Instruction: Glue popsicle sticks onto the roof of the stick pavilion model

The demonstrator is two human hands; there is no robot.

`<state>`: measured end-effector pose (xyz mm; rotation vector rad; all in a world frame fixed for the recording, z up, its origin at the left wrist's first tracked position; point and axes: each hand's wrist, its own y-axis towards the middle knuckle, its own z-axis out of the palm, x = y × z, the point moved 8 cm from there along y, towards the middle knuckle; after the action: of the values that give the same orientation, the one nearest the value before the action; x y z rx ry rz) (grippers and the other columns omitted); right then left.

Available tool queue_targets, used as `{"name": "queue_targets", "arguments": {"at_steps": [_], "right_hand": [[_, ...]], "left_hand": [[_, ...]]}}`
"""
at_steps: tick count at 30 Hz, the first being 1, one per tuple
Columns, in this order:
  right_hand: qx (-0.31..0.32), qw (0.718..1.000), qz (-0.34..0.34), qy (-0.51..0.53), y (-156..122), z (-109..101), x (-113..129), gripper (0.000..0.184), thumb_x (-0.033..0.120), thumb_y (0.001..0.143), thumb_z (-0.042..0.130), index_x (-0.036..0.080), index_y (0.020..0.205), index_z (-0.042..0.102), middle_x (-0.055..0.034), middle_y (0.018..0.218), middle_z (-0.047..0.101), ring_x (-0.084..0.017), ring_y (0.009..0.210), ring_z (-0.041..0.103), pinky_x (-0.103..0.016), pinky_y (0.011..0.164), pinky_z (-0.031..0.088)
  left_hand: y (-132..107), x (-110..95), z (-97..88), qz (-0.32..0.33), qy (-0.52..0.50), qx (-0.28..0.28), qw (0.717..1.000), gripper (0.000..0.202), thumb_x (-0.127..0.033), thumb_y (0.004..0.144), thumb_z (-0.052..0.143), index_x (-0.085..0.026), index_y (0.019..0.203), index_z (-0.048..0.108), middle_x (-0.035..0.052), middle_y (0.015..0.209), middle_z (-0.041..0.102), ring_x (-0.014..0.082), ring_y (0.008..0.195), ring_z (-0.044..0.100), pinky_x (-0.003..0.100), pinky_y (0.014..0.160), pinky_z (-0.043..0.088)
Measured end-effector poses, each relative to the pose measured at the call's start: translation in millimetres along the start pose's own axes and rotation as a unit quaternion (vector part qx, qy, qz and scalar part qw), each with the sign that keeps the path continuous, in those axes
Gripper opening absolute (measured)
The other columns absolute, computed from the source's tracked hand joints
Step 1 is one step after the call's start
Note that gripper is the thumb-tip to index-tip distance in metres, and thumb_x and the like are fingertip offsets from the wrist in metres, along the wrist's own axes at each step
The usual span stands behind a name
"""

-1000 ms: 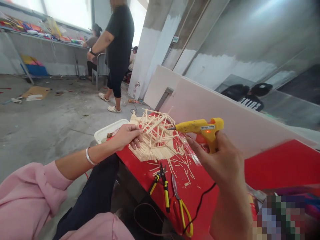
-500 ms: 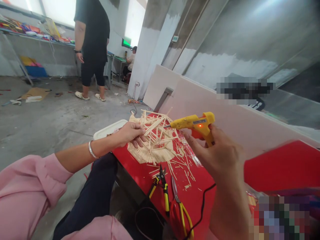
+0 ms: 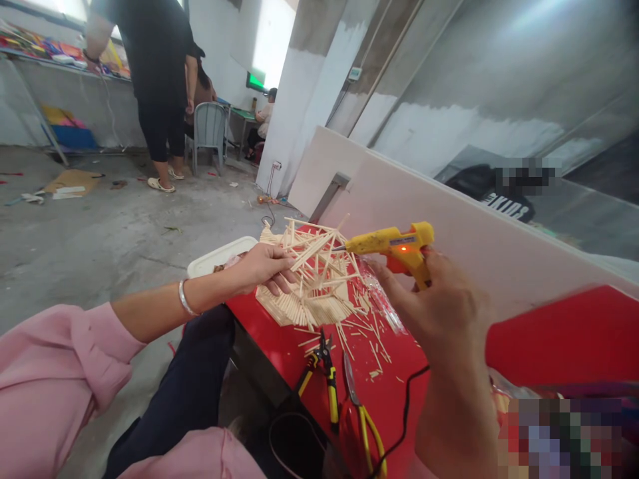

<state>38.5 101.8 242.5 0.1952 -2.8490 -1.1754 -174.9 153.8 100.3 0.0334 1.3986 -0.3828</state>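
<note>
My right hand [image 3: 444, 299] is wrapped round the handle of a yellow hot glue gun [image 3: 372, 242], whose orange light is lit. Its metal nozzle points left and meets the upper part of a model built of thin wooden sticks [image 3: 319, 253]. With thumb and fingers pinched, my left hand [image 3: 267, 266] grips sticks on the near left side of this model. A fan-like layer of sticks [image 3: 299, 307] forms the model's base on the red table [image 3: 399, 399]. Exactly which sticks my left fingertips touch is partly hidden.
Cut stick pieces [image 3: 372, 336] lie scattered on the table. Yellow-and-black pliers [image 3: 327, 379] and yellow-handled scissors [image 3: 362, 412] rest near its front edge. The gun's black cord [image 3: 407, 406] runs past them. A white board [image 3: 389, 193] stands behind. A person [image 3: 154, 73] stands at the far left.
The standing person has moved left and reaches toward the far table, uncovering a grey chair and a seated person. Both my hands and the glue gun keep nearly the same positions.
</note>
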Motion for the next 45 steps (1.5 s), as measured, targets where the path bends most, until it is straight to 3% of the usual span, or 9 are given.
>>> {"name": "queue_targets", "arguments": {"at_steps": [9,20,32,45], "right_hand": [[0.008,1.0,0.006,0.006,-3,1,-1,0.046,0.066,0.082,0.055,0.02,0.089,0.064,-0.0034,0.068,0.053,-0.019,0.062,0.045,-0.031,0.057,0.026],[0.004,1.0,0.001,0.002,-2,3,6,0.048,0.062,0.082,0.057,0.019,0.1,0.065,-0.0062,0.074,0.058,-0.021,0.067,0.051,-0.031,0.057,0.025],[0.014,1.0,0.016,-0.01,-1,7,7,0.055,0.063,0.08,0.059,0.018,0.112,0.063,-0.0093,0.086,0.062,-0.02,0.068,0.051,-0.029,0.056,0.022],[-0.028,0.996,0.02,-0.082,9,14,16,0.058,0.056,0.087,0.049,0.012,0.123,0.06,-0.0138,0.09,0.062,-0.017,0.062,0.048,-0.029,0.054,0.021]], "left_hand": [[1,-2,2.0,0.008,0.018,-0.001,1.0,0.021,-0.027,0.084,0.067,-0.013,0.069,0.06,0.0052,0.062,0.071,0.0109,0.042,0.062,0.018,0.039,0.044],[3,-2,2.3,0.011,0.009,0.008,1.0,0.024,-0.031,0.082,0.071,-0.013,0.071,0.06,0.0051,0.062,0.071,0.01,0.044,0.063,0.015,0.039,0.044],[1,-3,1.7,0.011,0.018,-0.001,1.0,0.019,-0.027,0.085,0.067,-0.013,0.073,0.062,0.0065,0.066,0.072,0.0121,0.045,0.064,0.018,0.039,0.046],[1,-3,3.0,0.02,0.023,0.003,1.0,0.02,-0.024,0.088,0.063,-0.013,0.071,0.06,0.0048,0.065,0.072,0.0094,0.044,0.063,0.017,0.04,0.046]]}}
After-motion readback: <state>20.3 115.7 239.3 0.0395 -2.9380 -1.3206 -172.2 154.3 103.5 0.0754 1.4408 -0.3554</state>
